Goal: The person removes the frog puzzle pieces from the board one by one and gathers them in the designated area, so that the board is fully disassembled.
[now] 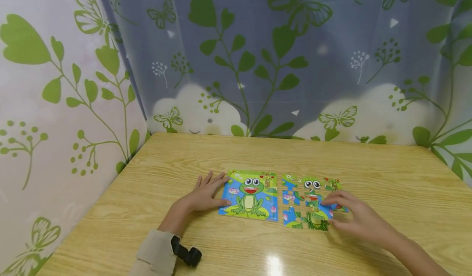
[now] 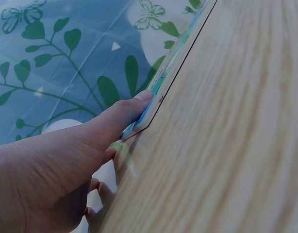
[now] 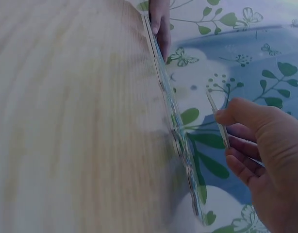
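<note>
A square frog picture board (image 1: pixel 250 204) lies flat on the wooden table. At its left edge rests my left hand (image 1: pixel 206 193), fingers spread, the thumb on top of the board's edge in the left wrist view. To the right, a second frog picture made of jigsaw pieces (image 1: pixel 289 198) is laid out with gaps between several of them. Over its right side, my right hand (image 1: pixel 359 216) pinches a thin puzzle piece (image 3: pixel 223 135) between thumb and fingers. The right wrist view shows that piece edge-on, raised off the table, its printed face hidden.
The wooden table (image 1: pixel 206 153) reaches back to a blue curtain (image 1: pixel 236 62) with leaves and butterflies. A pale patterned curtain (image 1: pixel 66 116) hangs on the left. A black strap device (image 1: pixel 186 252) sits at the left sleeve's cuff.
</note>
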Motion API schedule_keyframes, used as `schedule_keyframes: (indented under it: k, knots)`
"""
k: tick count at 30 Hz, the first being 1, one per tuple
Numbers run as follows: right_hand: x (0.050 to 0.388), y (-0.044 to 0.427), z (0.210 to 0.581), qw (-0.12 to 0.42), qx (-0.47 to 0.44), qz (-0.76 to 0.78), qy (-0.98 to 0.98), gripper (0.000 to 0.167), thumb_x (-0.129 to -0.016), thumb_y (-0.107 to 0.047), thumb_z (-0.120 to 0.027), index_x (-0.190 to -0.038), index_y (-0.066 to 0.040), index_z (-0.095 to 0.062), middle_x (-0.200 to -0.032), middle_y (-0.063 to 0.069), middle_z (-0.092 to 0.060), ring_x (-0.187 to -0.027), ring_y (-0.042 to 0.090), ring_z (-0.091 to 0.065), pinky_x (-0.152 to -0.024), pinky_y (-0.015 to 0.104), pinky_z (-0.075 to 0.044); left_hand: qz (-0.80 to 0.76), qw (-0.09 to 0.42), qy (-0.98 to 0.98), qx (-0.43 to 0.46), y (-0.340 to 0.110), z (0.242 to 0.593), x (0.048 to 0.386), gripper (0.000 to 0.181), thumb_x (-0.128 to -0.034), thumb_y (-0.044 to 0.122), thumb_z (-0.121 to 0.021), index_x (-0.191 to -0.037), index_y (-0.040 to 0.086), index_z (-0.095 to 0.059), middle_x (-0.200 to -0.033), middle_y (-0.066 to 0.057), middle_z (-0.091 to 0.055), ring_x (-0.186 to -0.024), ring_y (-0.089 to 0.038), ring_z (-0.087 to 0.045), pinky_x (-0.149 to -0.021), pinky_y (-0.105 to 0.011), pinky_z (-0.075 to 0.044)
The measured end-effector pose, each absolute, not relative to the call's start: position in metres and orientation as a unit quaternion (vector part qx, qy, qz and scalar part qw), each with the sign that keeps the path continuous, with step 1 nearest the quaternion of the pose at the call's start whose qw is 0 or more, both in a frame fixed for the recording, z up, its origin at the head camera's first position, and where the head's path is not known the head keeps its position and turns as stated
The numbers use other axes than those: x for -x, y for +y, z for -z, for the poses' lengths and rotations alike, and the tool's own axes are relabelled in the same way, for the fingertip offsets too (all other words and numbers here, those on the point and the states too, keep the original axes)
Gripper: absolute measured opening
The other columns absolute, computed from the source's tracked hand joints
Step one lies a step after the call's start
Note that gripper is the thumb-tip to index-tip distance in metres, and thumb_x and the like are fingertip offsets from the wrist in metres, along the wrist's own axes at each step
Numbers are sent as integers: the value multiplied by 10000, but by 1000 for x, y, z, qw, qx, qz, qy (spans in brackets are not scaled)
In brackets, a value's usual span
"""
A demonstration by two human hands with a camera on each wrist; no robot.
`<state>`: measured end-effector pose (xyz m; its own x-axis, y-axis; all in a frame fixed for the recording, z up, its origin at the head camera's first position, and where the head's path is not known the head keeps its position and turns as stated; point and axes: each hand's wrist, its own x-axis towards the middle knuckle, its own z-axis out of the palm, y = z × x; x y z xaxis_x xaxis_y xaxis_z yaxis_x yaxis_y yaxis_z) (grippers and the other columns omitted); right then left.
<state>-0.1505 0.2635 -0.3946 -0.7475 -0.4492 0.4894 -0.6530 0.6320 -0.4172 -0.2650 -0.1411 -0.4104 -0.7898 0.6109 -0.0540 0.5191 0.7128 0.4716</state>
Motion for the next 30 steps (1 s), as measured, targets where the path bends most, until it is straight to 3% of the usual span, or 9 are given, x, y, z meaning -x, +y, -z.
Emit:
schedule_keyframes:
  k: [14,23,30]
  knots:
    - [140,305,411,154,-342,-311,-873,441,-647,63,-783,-1013,-138,-637,-1042,-14,-544,-862,50,-530,-730,124,-423,-229,104,917,-311,-141,410,266,787,-846,529,-578,-1461,149,-269,-1518,-60,-128,-1357,-350,58,-1025,-537,122]
    - [143,314,420,120,-355,-345,-860,376,-699,44,-764,-977,-169,-630,-1019,-14,-541,-861,75,-503,-682,168,-421,-226,103,918,-308,-141,410,264,784,-850,527,-573,-1463,151,-262,-1517,-65,-130,-1357,-349,56,-1029,-533,118]
    - [144,317,422,107,-350,-342,-865,354,-720,24,-757,-980,-184,-635,-1025,-11,-541,-927,58,-493,-756,117,-410,-225,103,919,-309,-141,410,264,786,-849,529,-573,-1464,153,-260,-1518,-60,-127,-1357,-352,54,-1028,-535,116]
